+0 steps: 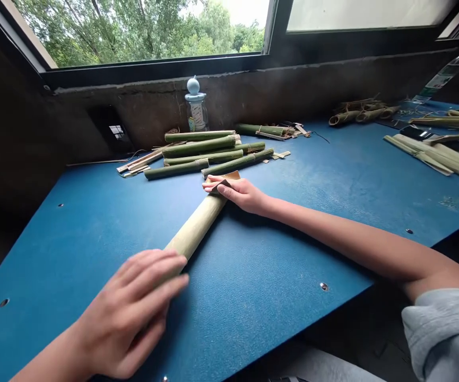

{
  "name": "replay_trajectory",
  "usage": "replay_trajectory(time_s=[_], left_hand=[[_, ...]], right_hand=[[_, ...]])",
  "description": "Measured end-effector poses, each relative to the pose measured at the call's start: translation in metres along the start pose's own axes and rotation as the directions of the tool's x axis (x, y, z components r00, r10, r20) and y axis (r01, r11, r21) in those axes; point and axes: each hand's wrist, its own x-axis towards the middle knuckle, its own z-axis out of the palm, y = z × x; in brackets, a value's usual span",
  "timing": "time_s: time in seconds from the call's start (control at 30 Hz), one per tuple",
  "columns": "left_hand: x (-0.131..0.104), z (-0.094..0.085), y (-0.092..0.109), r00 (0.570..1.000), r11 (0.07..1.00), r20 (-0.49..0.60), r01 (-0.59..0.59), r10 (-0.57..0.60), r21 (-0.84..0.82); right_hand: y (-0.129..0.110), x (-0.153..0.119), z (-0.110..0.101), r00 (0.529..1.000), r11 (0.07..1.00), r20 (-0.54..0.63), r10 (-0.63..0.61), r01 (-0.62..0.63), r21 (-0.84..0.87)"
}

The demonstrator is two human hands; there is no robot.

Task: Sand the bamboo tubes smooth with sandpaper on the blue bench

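A pale, peeled bamboo piece (195,229) lies slantwise on the blue table (253,286). My left hand (133,307), slightly blurred, is curled over its near end, which the fingers hide. At the far end, my right hand (241,195) grips a folded sheet of sandpaper (231,175), brown with a dark side, pressed around the bamboo. The thumb lies on the dark fold and the fingers reach across the top. Just beyond this hand lie several green bamboo pieces (199,146).
A clear jar with a light blue lid (196,106) stands by the wall. Split strips (144,162) lie at the back left, with more green bamboo (261,130) behind. On the right are brown tubes (362,114), pale bamboo lengths (440,154) and a plastic bottle (442,79).
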Motion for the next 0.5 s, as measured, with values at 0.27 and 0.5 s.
replay_trajectory(time_s=[0.27, 0.5], left_hand=[[0.011, -0.007, -0.012, 0.98, 0.88, 0.079, -0.129, 0.185, -0.458], [-0.013, 0.01, -0.04, 0.99, 0.825, 0.066, -0.066, 0.124, -0.562]], right_hand=[[-0.028, -0.004, 0.025, 0.936, 0.948, 0.151, -0.317, 0.318, 0.017], [0.01, 0.04, 0.014, 0.965, 0.954, 0.073, -0.252, 0.26, -0.148]])
